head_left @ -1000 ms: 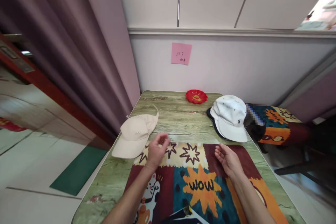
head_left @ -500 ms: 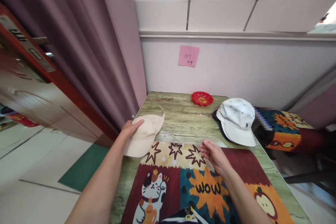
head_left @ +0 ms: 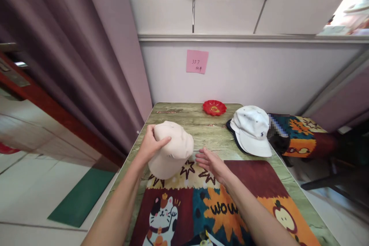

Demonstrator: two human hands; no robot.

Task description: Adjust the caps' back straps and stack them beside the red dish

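A cream cap is gripped at its left side by my left hand, thumb across the crown and the brim pointing down toward the front. My right hand is just right of the cap, fingers extended and holding nothing, above the patterned mat. On the table's right side, a white cap lies over a dark one, whose edge shows at the left.
A red scalloped dish is at the table's back edge. Behind it, a pink note is stuck to the wall. Purple curtains hang at the left. Beyond the right edge is another patterned cloth.
The cream cap has moved right and turned in my left hand, its crown now fuller. My right hand has come left toward it. The view has shifted a little to the right.
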